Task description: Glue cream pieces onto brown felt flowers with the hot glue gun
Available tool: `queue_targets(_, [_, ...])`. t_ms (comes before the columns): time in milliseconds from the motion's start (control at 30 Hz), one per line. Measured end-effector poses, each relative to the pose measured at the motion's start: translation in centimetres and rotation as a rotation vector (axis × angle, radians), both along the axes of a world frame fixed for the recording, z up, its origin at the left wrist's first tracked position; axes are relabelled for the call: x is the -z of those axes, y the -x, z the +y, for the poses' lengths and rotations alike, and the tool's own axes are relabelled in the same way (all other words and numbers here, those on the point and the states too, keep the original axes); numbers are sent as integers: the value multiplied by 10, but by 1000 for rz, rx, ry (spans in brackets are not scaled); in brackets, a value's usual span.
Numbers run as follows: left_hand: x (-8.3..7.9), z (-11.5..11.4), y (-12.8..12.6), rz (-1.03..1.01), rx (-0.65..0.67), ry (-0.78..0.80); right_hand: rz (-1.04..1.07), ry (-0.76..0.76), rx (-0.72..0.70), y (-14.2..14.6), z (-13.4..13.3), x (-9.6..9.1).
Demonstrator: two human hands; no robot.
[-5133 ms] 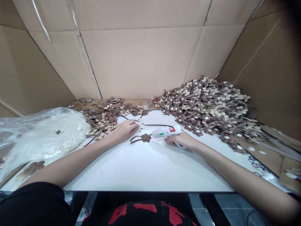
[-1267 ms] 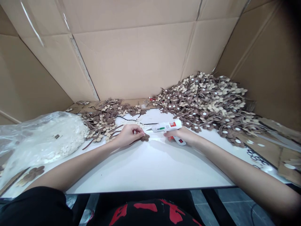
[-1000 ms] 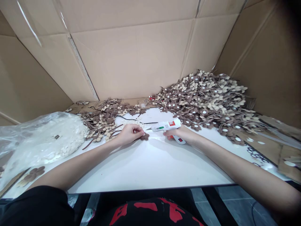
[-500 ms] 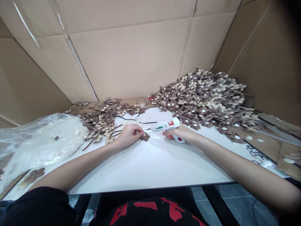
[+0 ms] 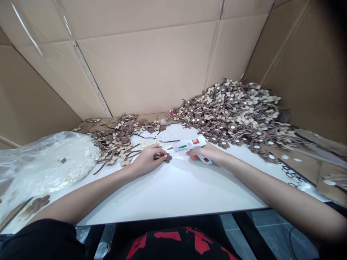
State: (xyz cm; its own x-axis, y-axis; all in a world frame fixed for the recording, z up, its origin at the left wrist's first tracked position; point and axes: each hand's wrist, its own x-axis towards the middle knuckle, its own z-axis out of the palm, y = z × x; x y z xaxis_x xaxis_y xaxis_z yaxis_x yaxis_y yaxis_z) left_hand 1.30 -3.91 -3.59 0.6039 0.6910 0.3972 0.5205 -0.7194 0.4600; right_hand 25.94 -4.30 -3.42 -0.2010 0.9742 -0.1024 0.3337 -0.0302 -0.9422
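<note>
My left hand [image 5: 150, 157] is closed on a brown flower cutout [image 5: 168, 157] at the middle of the white table [image 5: 173, 191]. Its thumb presses near the flower's centre, and part of the flower is hidden behind the fingers. To the right, my right hand [image 5: 207, 152] grips a white and orange glue gun [image 5: 189, 143]. The gun's metal tip points left and stands just beside the flower and my left fingertips. Whether the tip touches the flower I cannot tell.
Brown and beige flowers, many with white dots, form a large heap [image 5: 233, 108] at the back right. A smaller pile [image 5: 121, 137] lies back left. A clear plastic bag [image 5: 56, 162] of white discs sits at the left. Cardboard walls [image 5: 151, 65] enclose the table.
My left thumb has shifted over the flower, and more brown shows between the fingers. The glue gun stays in nearly the same place. The whole view has slid slightly.
</note>
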Motion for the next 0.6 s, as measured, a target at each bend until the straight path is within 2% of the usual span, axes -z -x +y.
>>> queue_targets(300, [4, 1, 0, -24, 30, -1, 2, 3, 2, -1, 2, 2])
queue_targets(600, [11, 8, 5, 132, 113, -206, 12, -1, 3, 1, 0, -1])
